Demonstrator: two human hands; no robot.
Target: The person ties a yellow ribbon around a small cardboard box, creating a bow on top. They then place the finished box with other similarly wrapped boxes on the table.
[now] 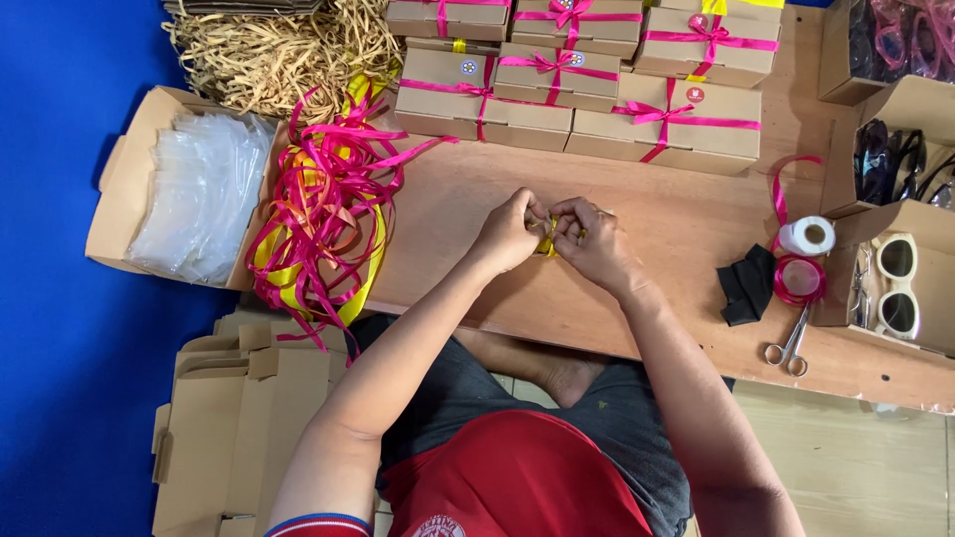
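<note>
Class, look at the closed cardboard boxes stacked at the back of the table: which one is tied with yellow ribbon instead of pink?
The box at the far right of the back row; its ribbon is yellow, the others' pink.

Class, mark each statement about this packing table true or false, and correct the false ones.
1. Both hands, left hand and right hand, pinch a yellow ribbon. True.
2. The scissors lie in the left hand. False: they lie on the table, to the right.
3. The stacked boxes are tied with pink ribbon. True.
4. The loose ribbon pile is all blue. False: pink and yellow.
</note>
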